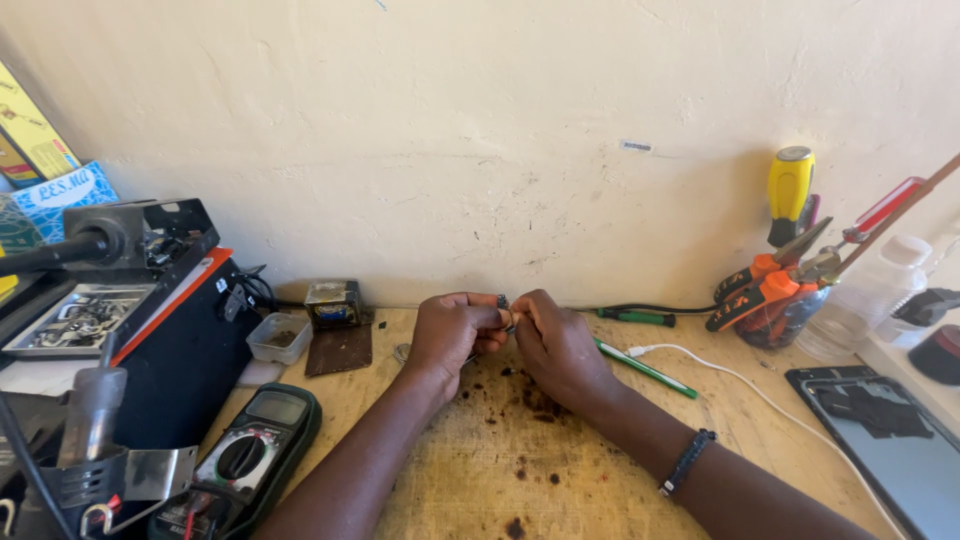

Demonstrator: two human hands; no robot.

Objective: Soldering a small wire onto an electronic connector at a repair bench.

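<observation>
My left hand (pixel 452 333) and my right hand (pixel 553 343) meet near the back of a stained wooden bench (pixel 480 470), close to the wall. Both pinch a small dark part (pixel 504 305) held between their fingertips. What the part is I cannot tell; the fingers hide most of it. A thin metal loop (pixel 402 352) lies on the bench just left of my left hand. A dark beaded bracelet (pixel 686 462) sits on my right wrist.
A green multimeter (pixel 252 455) lies front left beside a soldering stand (pixel 95 440) and a black box (pixel 185 350). A small plastic tub (pixel 279 337), a green screwdriver (pixel 645 368), a white cable (pixel 760 395), a jar of pliers (pixel 775 290) and a tablet (pixel 895 440) surround the hands.
</observation>
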